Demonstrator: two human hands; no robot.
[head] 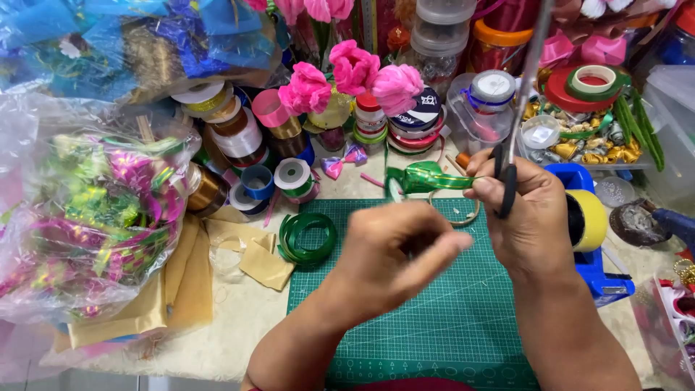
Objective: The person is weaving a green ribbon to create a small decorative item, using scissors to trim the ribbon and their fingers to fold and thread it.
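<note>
My right hand grips a pair of black-handled scissors, blades pointing up, and pinches one end of a shiny green ribbon with its fingertips. My left hand is blurred, fingers curled in a loose fist just below the ribbon's other end; whether it pinches the ribbon is unclear. Both hands hover over a green cutting mat. A coil of the same green ribbon lies at the mat's left edge.
Several ribbon and tape rolls crowd the back, with pink fabric flowers behind. A clear bag of shiny bows fills the left. A blue tape dispenser with a yellow roll stands right, near a glue gun.
</note>
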